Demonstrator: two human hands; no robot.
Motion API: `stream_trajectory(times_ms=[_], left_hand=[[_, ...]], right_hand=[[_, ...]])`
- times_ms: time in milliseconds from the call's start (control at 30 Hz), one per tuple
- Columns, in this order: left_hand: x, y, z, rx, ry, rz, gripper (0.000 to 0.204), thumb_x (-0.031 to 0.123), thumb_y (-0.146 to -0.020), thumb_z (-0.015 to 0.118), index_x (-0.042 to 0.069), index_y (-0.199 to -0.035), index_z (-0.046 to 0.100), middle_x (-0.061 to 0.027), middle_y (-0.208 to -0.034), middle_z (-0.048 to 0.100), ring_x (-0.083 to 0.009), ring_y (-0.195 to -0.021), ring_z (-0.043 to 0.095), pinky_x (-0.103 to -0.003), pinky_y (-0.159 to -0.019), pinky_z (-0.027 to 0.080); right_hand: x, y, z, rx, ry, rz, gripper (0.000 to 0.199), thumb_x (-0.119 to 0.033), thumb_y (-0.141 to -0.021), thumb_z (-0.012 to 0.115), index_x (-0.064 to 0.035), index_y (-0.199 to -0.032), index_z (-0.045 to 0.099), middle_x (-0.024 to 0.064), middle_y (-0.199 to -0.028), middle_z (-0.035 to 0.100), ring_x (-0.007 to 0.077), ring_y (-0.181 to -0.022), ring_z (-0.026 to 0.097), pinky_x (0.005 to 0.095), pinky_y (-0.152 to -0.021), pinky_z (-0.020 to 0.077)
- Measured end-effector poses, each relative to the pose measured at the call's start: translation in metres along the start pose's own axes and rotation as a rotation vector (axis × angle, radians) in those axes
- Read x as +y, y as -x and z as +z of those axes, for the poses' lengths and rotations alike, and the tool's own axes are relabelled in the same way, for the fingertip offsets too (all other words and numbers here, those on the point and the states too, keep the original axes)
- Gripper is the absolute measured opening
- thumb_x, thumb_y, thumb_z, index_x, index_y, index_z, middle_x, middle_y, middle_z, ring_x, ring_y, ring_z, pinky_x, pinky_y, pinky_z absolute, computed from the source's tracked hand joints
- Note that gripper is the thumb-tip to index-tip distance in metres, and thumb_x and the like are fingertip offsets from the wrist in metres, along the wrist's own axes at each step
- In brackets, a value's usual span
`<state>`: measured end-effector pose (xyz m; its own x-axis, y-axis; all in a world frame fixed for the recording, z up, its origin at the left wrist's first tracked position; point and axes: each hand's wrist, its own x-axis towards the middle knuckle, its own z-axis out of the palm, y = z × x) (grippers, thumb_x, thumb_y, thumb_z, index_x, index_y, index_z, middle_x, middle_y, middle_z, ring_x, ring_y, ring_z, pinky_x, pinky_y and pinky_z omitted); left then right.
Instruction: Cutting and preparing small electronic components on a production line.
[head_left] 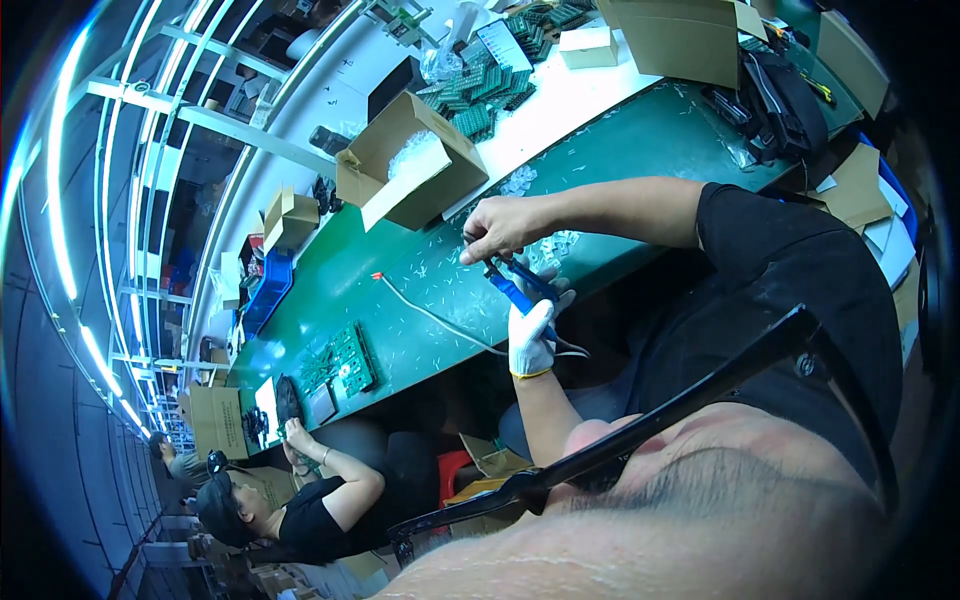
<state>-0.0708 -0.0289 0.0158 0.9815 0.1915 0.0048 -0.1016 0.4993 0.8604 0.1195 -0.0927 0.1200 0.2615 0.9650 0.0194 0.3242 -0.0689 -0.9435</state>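
The blue-handled pliers (511,292) sit between the two hands, just off the green bench's (340,285) near edge, and everything turns on how they lie there: the long axis runs from the fingertips of the bare right hand (492,230) to the gloved left hand (531,336), head toward the right hand, handle ends toward the left. The two handles splay a little, like a narrow V opening toward the glove. The left hand is the nearer one to the handles, its fingers bent and clamped around their ends; the right hand is the nearer one to the head. The right fingers are curled and bunched right at that head, but I cannot tell whether they pinch the metal or some small piece against it. A grey cable (428,314) passes just beside the gloved fingers, its loose end showing past the wrist side; whether the glove also holds it is hidden. From there it stretches over the bench to a red tip (377,276), well apart from both hands. Beyond the right fingertips stands an open cardboard box (445,190), near but not touching; clear plastic pieces (556,246) lie by the right wrist, and circuit boards (350,362) rest well away from the left fingers, past the cable.
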Motion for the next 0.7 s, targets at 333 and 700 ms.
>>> stream_trajectory(times_ms=[333,700], left_hand=[[-0.004,-0.001,0.003,0.007,0.21,0.015,0.076,0.017,-0.089,0.065,0.004,-0.155,0.031,-0.0201,-0.134,0.057,-0.0356,-0.123,0.057,-0.058,-0.104,0.046],[0.014,0.008,-0.023,0.021,0.543,0.204,0.073,0.03,-0.095,0.06,0.008,-0.157,0.03,-0.0185,-0.137,0.049,-0.0367,-0.119,0.053,-0.062,-0.099,0.046]], right_hand=[[0.005,-0.005,0.01,-0.026,0.091,0.046,0.052,-0.051,-0.093,0.072,0.0009,-0.101,0.068,0.0089,-0.085,0.067,0.016,-0.07,0.066,0.0309,-0.057,0.0534],[0.096,0.002,-0.093,0.463,0.414,0.085,0.033,-0.027,-0.083,0.075,-0.0038,-0.106,0.075,0.0162,-0.1,0.074,0.0265,-0.087,0.072,0.0399,-0.08,0.0566]])
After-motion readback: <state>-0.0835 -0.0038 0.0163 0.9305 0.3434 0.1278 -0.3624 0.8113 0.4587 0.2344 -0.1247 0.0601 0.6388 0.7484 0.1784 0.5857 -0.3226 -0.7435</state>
